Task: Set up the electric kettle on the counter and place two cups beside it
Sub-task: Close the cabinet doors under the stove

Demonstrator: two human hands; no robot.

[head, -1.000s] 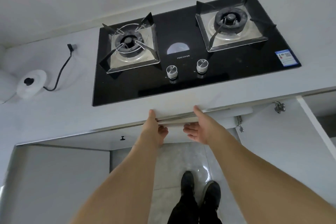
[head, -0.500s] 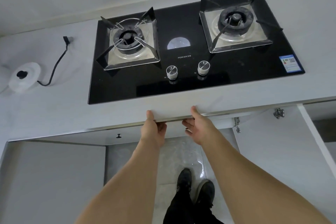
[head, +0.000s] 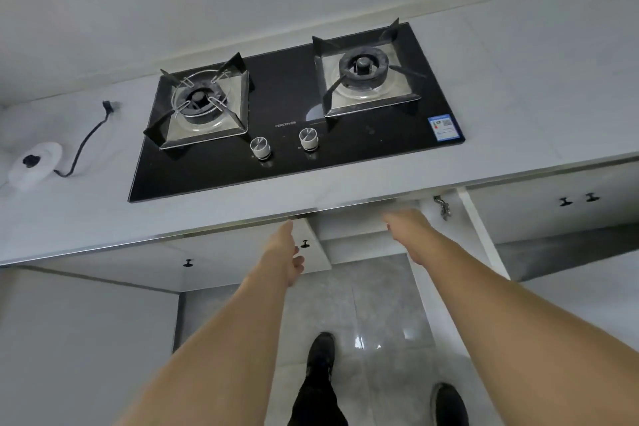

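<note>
The white round kettle base (head: 34, 162) with its black centre sits at the counter's far left. Its black cord (head: 84, 140) runs back to a loose plug (head: 109, 105). No kettle and no cups are in view. My left hand (head: 285, 251) is under the counter's front edge, beside a white cabinet door (head: 320, 252) with a black knob (head: 304, 244); its fingers are loosely curled and hold nothing. My right hand (head: 406, 230) reaches with straight fingers into the cabinet opening, left of the other swung-out door (head: 479, 235).
A black two-burner gas hob (head: 297, 128) with two knobs fills the middle of the grey counter (head: 539, 86). Further cabinet doors with black knobs (head: 579, 199) are at the right. Grey floor tiles and my dark shoes show below.
My hands were together on the top edges of the two cabinet doors; they have moved apart and the doors have swung open. The view has shifted right.
</note>
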